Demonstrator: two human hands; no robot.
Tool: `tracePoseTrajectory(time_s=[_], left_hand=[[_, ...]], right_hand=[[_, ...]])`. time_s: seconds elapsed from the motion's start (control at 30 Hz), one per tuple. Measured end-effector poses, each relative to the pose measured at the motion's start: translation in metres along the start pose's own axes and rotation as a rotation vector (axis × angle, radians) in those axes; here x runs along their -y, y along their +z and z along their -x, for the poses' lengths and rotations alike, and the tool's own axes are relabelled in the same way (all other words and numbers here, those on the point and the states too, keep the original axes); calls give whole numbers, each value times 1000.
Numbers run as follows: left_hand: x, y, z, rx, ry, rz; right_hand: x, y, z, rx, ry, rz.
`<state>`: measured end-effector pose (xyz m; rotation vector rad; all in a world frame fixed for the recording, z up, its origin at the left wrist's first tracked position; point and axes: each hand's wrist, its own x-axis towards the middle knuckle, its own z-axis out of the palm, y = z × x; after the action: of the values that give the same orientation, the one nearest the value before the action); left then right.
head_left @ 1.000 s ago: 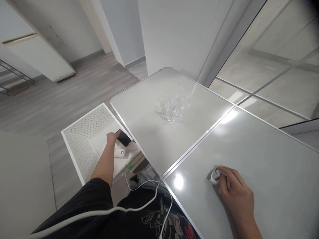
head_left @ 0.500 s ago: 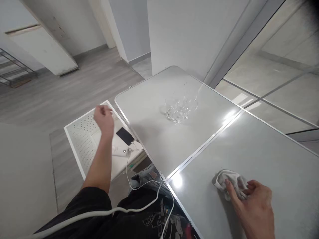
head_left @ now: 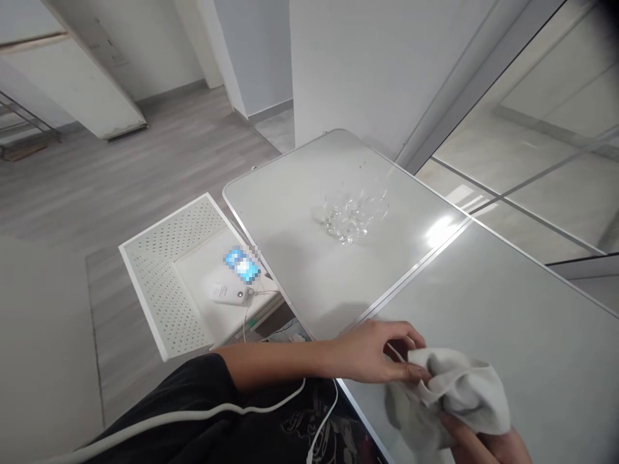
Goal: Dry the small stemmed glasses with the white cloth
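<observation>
A crumpled grey-white cloth (head_left: 454,393) is lifted just above the near part of the grey table (head_left: 532,322). My right hand (head_left: 488,441) grips it from below at the bottom edge of the view, mostly hidden by the cloth. My left hand (head_left: 372,351) has reached across and pinches the cloth's left edge with its fingertips. A cluster of clear stemmed glasses (head_left: 353,209) stands on the far half of the table, well away from both hands.
A white perforated tray (head_left: 164,283) sits left of the table, holding a lit phone (head_left: 242,264) and a white power bank (head_left: 229,294) with a cable. A white cord (head_left: 193,412) runs over my lap. Glass wall panels stand to the right.
My left hand left the phone in the tray and came across to the cloth. My right hand raised the cloth off the table. The phone screen lit up.
</observation>
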<state>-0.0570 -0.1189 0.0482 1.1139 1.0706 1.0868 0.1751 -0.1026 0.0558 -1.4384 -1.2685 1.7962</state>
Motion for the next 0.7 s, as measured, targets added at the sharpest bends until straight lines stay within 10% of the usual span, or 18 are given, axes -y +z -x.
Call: tracePoseTrajectory(time_s=[0.23,0.53,0.7], left_hand=[[-30,-7,15,-238,125,-350],[-31,-46,0,-359,3,-77],[-23,-109,-26,-920,227,-531]], right_hand=[[5,35,-18,-104,-30,-179],[34,58,-28,16,231,-581],[20,9,-11,-228,207,-681]])
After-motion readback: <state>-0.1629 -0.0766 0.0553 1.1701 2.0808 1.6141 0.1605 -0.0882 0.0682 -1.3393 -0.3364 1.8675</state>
